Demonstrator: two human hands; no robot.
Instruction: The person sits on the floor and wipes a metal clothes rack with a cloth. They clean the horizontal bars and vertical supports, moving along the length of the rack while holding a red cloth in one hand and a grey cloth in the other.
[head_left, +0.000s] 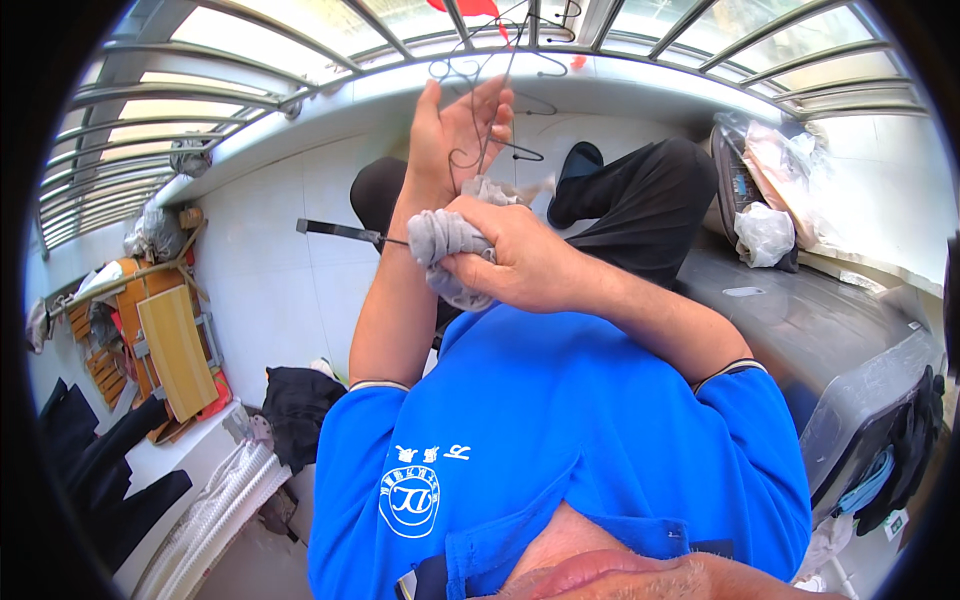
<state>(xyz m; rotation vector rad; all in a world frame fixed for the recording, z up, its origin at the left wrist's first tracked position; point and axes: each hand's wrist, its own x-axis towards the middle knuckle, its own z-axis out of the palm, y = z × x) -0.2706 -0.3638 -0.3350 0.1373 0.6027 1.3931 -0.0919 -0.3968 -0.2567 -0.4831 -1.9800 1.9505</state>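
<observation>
A thin dark metal wire rack (480, 142) with scrolls and ball-tipped hooks stands up in front of me. My left hand (465, 127), palm up with its fingers partly curled, is behind the wires; whether it touches them I cannot tell. The other hand, my right hand (517, 259), is closed around a bunched grey cloth (446, 244), close against the opposite forearm. A dark flat strip (337, 230) with a thin rod juts out from the cloth. Part of the cloth (495, 189) shows beyond the knuckles, near the rack's lower end.
Metal window bars (375, 30) run along the far side. A grey plastic storage box (795, 300) is at the right, beside a bag (739, 180) with plastic wrapping. Wooden boards (176, 352) and dark cloth (300, 412) lie at the left.
</observation>
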